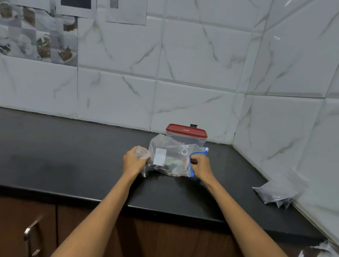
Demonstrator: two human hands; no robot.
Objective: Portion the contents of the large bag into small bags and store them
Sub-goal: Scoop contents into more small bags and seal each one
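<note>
Both hands grasp the limp, light large bag (168,158) on the dark worktop (64,151), left hand (133,160) bunching its closed end, right hand (200,164) pinching the blue zip edge (198,153), probably the firmest hold.

Red-lidded container (186,134) just behind bag (169,158); countertop (64,151) leftward bare

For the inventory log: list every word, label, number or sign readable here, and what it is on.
No text can be read with certainty.
Large bag: grey print, sideways, too blurred to read; its white label looks blank.
Wall sheet: a black bar, no letters visible.
Second wall sheet: a QR-like code, too blurred to read.
Red-lidded container: no visible text.
</note>
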